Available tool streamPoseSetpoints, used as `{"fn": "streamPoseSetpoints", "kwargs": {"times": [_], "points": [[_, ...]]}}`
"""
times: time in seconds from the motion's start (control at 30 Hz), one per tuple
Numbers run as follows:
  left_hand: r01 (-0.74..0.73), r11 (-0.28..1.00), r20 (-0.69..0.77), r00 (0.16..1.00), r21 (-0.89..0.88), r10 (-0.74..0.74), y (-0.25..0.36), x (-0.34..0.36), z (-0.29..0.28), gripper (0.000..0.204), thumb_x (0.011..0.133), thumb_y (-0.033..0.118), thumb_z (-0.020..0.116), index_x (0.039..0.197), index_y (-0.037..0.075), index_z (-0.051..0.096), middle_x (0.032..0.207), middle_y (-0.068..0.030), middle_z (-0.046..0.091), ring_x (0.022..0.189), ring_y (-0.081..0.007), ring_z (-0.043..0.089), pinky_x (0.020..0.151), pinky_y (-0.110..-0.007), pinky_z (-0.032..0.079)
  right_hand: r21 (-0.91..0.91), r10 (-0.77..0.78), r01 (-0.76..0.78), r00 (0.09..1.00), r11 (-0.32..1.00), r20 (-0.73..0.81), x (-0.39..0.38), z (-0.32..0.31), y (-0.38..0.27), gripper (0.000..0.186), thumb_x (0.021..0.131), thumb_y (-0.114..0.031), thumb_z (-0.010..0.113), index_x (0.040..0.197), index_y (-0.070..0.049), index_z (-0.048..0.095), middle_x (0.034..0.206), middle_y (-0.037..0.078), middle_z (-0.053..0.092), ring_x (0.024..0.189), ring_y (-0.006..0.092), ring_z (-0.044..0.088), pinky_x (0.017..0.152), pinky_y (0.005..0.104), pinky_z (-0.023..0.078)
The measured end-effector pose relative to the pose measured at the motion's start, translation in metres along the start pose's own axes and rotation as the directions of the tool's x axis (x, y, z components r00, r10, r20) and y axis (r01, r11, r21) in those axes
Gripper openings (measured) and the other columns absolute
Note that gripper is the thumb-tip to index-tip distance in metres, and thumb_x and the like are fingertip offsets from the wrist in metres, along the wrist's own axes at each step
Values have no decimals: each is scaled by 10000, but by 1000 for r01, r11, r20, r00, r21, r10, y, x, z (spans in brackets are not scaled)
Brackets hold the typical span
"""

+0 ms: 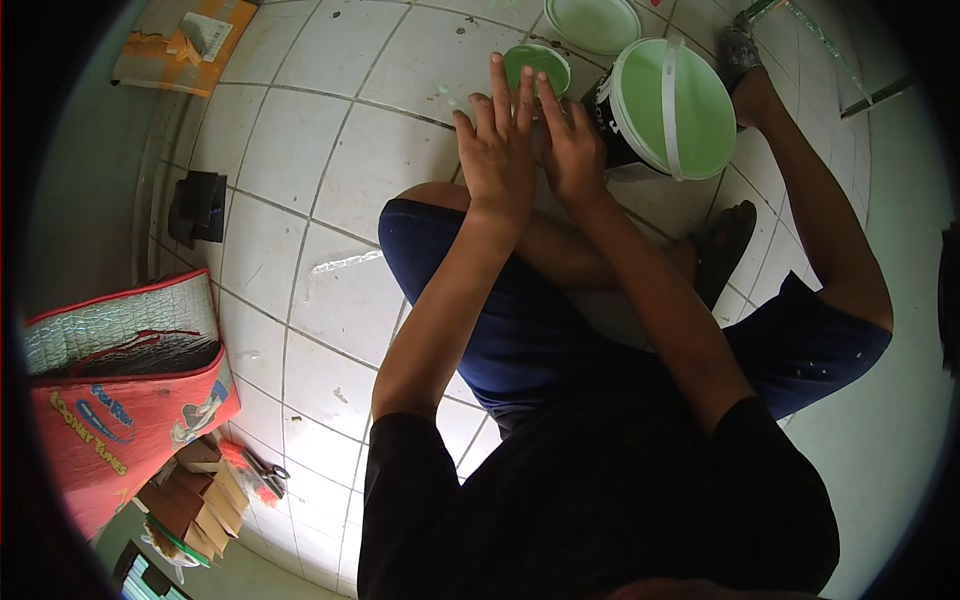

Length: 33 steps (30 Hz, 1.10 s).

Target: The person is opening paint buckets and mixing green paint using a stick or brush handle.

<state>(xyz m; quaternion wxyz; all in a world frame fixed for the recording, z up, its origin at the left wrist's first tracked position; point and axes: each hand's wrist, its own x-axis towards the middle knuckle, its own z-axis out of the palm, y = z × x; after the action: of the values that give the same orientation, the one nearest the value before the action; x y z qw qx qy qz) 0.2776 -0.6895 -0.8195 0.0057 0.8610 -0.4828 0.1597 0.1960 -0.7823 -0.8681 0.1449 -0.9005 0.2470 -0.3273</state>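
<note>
My left hand (497,165) is raised with fingers spread, its tips in front of a small round tub (555,85) of pale green liquid. My right hand (572,150) is beside it, fingers extended toward the same tub; whether either hand touches it is unclear. A larger black-and-white bucket (695,120) of green liquid, with a white handle across its opening, stands just right of my right hand. Behind the small tub lies a green-coated round lid (590,20). My bent legs in dark blue shorts are under my forearms.
A taped cardboard box (180,50) lies at the upper left, with dark objects (195,208) below it. A red insulated bag (130,420), cardboard pieces (200,500) and scissors (268,472) lie at the lower left. The tiled floor (280,150) meets walls at both sides.
</note>
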Motion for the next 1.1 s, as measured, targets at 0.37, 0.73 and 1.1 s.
{"fn": "streamPoseSetpoints", "kwargs": {"times": [0.37, 0.73, 1.1], "points": [[9, 1000, 49, 999, 8, -10, 7, -10, 0, 782, 895, 196, 621, 1599, 134, 284, 1653, -235, 179, 1255, -309, 545, 1015, -442, 466, 172, -101, 121, 988, 978, -119, -6, 2, 8, 657, 876, 39, 611, 1497, -139, 492, 1153, 250, 612, 969, 404, 658, 828, 443, 560], [-22, 989, -160, 987, -148, -2, 12, -12, -3, 584, 869, 105, 595, 1427, -29, 486, 1613, -277, 254, 1115, -295, 587, 920, -405, 491, 163, -82, 98, 991, 982, -103, -12, 0, 9, 554, 906, 3, 644, 1443, -78, 535, 1187, 263, 628, 1041, 413, 660, 860, 432, 568], [24, 933, -217, 970, -358, -108, 3, -2, -21, 504, 808, 54, 642, 1298, -59, 613, 1563, -310, 321, 1104, -332, 589, 906, -404, 517, 173, -14, 40, 988, 984, -152, -15, -18, -2, 571, 910, -39, 686, 1453, -46, 509, 1104, 246, 681, 983, 377, 696, 815, 422, 584]]}}
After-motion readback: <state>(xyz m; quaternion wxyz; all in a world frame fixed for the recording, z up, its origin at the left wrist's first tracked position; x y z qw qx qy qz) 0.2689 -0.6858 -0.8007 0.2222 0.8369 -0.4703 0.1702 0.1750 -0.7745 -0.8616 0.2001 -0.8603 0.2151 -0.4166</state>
